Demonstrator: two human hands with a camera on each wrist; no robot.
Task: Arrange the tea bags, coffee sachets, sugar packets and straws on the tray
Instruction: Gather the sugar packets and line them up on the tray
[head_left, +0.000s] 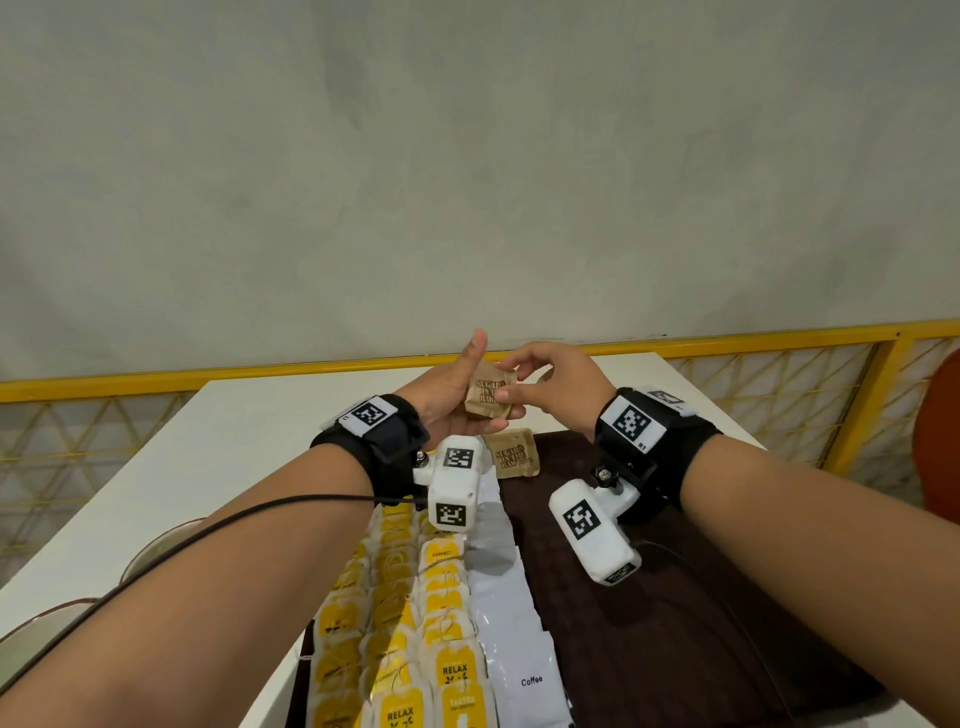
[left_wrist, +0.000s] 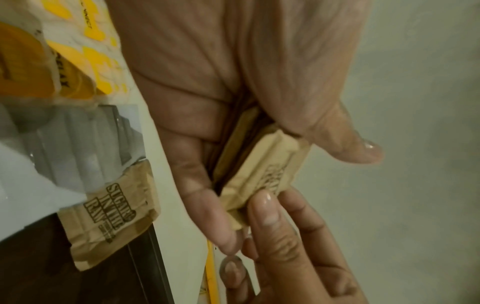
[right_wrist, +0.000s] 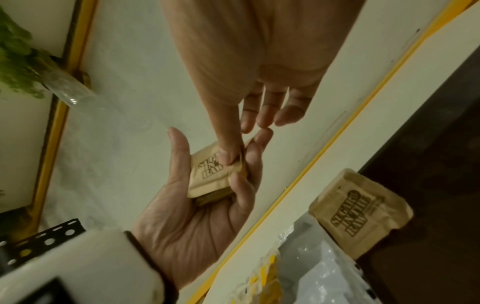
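My left hand (head_left: 457, 400) cradles a small stack of brown sugar packets (head_left: 488, 397) above the far end of the dark tray (head_left: 649, 597), fingers curled under the stack and thumb raised. My right hand (head_left: 540, 389) pinches the top packet (left_wrist: 259, 170) of that stack between thumb and forefinger, which shows again in the right wrist view on the stack (right_wrist: 210, 176). One more sugar packet (head_left: 511, 454) lies flat on the tray's far end. Yellow tea bags (head_left: 415, 623) lie in rows along the tray's left side. White coffee sachets (head_left: 514, 623) lie beside them.
The tray sits on a white table (head_left: 208, 467) backed by a yellow railing (head_left: 156, 379). A glass bowl rim (head_left: 156, 551) shows at the table's left. A clear vase with green leaves (right_wrist: 39, 76) stands beyond the railing. The tray's right half is bare dark surface.
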